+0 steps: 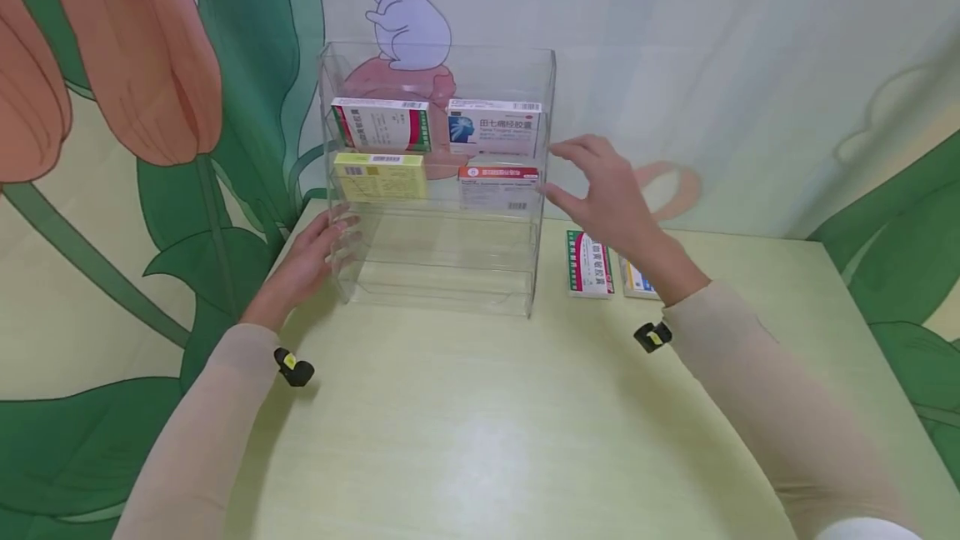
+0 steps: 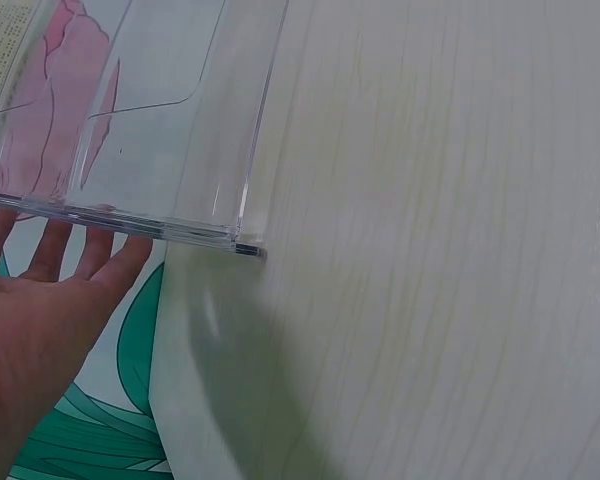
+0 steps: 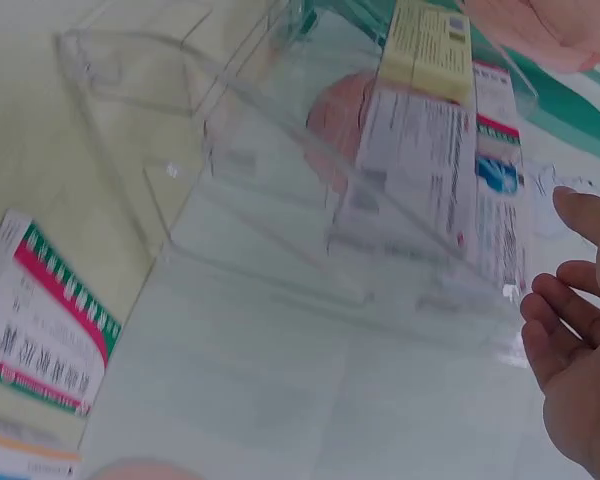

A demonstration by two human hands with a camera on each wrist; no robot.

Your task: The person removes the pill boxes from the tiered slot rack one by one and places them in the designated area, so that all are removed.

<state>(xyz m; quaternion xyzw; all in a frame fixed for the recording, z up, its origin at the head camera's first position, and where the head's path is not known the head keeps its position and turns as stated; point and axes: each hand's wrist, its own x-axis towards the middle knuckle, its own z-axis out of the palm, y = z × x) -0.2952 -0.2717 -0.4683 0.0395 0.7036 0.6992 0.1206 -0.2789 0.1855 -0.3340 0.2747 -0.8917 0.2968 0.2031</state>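
Note:
A clear acrylic display rack (image 1: 442, 294) stands on the table against the printed backdrop. Its upper tiers hold a white box with green and red ends (image 1: 382, 127), a white box with a blue picture (image 1: 495, 130), a yellow box (image 1: 381, 177) and a red-topped white box (image 1: 498, 188). My left hand (image 1: 307, 255) rests its extended fingers against the rack's left side; in the left wrist view those fingers (image 2: 95, 250) meet the side panel. Beside the rack's upper right side is my right hand (image 1: 603, 190), thumb and fingers spread, holding nothing; whether it touches the panel I cannot tell.
Right of the rack, a green-and-red-edged medicine box (image 1: 590, 267) lies on the table (image 1: 480, 407). Next to it another box (image 1: 637, 282) is partly hidden by my right wrist. A backdrop (image 1: 712, 65) with flowers and a cartoon animal hangs behind the rack.

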